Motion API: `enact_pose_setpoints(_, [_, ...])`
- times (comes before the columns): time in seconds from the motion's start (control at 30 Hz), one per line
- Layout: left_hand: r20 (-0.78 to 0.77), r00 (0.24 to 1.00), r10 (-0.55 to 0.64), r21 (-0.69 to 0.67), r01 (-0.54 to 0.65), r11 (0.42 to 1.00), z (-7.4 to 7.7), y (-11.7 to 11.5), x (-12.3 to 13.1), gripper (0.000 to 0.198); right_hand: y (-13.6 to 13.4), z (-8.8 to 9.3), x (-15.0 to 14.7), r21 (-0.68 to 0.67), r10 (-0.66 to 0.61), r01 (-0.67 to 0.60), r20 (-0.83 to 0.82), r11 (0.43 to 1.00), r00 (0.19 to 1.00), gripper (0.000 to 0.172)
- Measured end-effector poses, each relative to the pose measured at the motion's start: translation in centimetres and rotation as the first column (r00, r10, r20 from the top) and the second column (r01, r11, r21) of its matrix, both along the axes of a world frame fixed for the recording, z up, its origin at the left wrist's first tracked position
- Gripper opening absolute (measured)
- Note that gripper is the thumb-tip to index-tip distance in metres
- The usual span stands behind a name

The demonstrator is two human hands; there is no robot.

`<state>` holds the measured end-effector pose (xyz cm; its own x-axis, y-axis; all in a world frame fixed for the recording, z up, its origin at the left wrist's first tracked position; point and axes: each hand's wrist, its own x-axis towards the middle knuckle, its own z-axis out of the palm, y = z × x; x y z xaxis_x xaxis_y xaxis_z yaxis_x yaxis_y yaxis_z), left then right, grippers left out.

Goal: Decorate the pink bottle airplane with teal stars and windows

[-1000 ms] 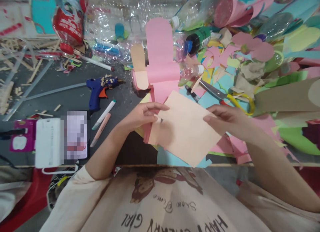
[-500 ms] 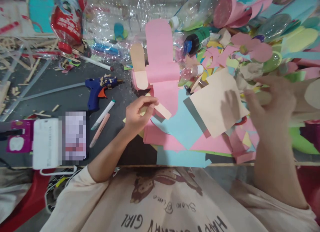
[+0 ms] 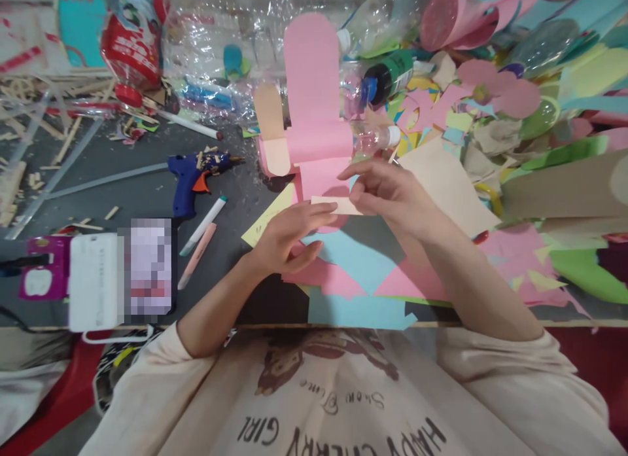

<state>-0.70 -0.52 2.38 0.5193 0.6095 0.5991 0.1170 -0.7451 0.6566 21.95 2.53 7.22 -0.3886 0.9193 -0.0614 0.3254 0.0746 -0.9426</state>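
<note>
Head view: before the bottle (image 3: 373,140) (pink wrap (image 3: 320,139) on), right hand (image 3: 392,193) pinches a seemingly unattached strip (image 3: 344,207), left hand (image 3: 289,237) unclenched against it.

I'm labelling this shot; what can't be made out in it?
All in the head view:
Cream strip: partly covered by the left hand and right hand.
Yellow handle: the rest is hidden, apparently under the cream sheet.
Phone: screen blurred into blocks.
White box: print too small to read.
Brown paper: cut off by the right edge.
</note>
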Motion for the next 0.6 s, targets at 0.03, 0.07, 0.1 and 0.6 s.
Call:
enact_pose_setpoints(0.03, [-0.01, 0.999, 0.05, 0.024, -0.05, 0.998, 0.1, 0.1, -0.1, 0.043, 0.8, 0.2, 0.2, 0.062, -0.03, 0.029, 0.01, 0.998, 0.999, 0.016])
enact_pose_setpoints(0.07, [-0.017, 0.991, 0.13, 0.048, -0.129, 0.991, 0.1, 0.2, -0.2, 0.041, 1.5, 0.4, 0.5, 0.139, -0.086, 0.083, 0.021, 0.987, 0.996, 0.015])
enact_pose_setpoints(0.1, [-0.021, 0.972, 0.232, 0.068, -0.23, 0.971, 0.0, 0.3, -0.4, 0.039, 2.3, 0.5, 0.8, 0.215, -0.159, 0.153, 0.014, 0.965, 0.987, 0.018])
enact_pose_setpoints(0.6, [-0.082, 0.813, 0.576, -0.243, -0.577, 0.78, -3.8, 1.8, -1.4, 0.058, 5.3, -2.3, 3.4, 0.457, -0.169, -0.063, 0.449, 0.887, 0.878, 0.044])
